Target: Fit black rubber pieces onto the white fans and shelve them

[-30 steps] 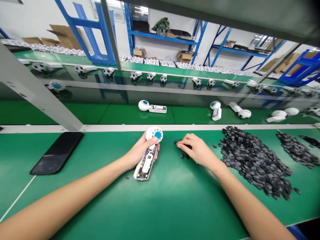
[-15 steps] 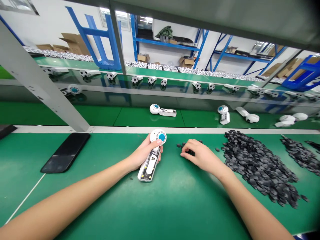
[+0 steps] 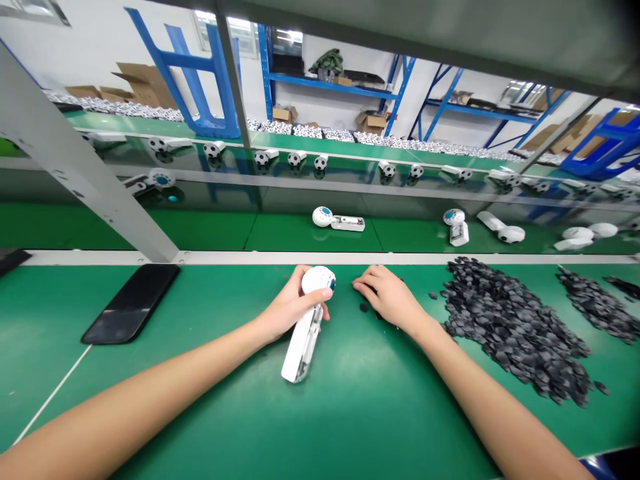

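My left hand (image 3: 286, 311) is closed around a white handheld device (image 3: 301, 343) with a round head and a long handle. The thumb presses on the head near its blue part, and the handle slants down toward me with its side edge showing. To the right, my right hand (image 3: 393, 298) hovers low over the green bench with thumb and fingertips pinched together; whatever is between them is too small or hidden to make out. A few small black pieces (image 3: 363, 307) lie just below those fingers, partly covered by the hand.
A large heap of black pieces (image 3: 510, 327) spreads at the right, with a smaller heap (image 3: 597, 303) beyond it. A black phone (image 3: 133, 303) lies at the left by a metal post (image 3: 95, 153). Behind the bench's rail (image 3: 280, 259), a conveyor (image 3: 280, 237) carries similar white devices (image 3: 349, 223).
The device in my left hand has turned, so its white casing shows instead of the clear face. My right hand has shifted slightly left and away from me, uncovering small black pieces.
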Available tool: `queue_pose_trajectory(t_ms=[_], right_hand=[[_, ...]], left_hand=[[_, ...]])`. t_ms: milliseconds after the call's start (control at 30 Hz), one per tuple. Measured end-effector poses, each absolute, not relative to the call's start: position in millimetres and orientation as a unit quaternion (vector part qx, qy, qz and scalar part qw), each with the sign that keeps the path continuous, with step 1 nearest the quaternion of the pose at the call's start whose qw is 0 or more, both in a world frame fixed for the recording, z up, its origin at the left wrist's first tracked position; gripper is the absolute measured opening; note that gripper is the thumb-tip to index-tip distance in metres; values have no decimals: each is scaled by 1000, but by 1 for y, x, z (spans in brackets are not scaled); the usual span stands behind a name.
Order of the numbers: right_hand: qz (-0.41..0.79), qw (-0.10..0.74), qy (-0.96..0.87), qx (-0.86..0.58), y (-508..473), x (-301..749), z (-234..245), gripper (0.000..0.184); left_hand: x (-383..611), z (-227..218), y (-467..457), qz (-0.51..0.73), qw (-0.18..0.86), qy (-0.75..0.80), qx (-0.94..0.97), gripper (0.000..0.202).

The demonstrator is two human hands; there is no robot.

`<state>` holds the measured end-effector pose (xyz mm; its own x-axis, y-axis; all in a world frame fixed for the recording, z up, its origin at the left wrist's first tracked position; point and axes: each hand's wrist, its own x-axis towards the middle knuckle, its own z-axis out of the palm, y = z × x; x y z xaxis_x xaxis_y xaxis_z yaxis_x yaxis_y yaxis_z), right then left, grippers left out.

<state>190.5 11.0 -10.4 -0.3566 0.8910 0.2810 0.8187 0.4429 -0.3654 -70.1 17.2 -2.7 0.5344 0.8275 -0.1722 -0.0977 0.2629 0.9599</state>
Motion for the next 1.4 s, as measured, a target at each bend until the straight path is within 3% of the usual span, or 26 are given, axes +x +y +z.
queue_pose_trajectory(t_ms=[100,233,333,533,700,1000,1400], right_hand=[[114,276,-786,-542,5,182,-4,27],[267,334,-714,-554,-10,172,-1,24],[332,345,-699,-531,-20,167,0,22],[345,320,-727,-499,-31,158,6,25],[272,341,-735,-520,-35,146,7,24],[183,344,-764,-514,-39,137,-1,25],[37,274,-801,-532,-39,134,-1,27]], left_hand=[[-67,-5,16,335,695,377,513,64],[-64,-7,14,339,686,361,532,56],[-63,-7,13,331,676,353,556,55],[-63,-7,12,326,661,358,574,55],[-61,-6,9,318,592,380,636,51],[-61,-5,2,304,566,362,676,79],[-62,-2,1,306,537,372,692,68]])
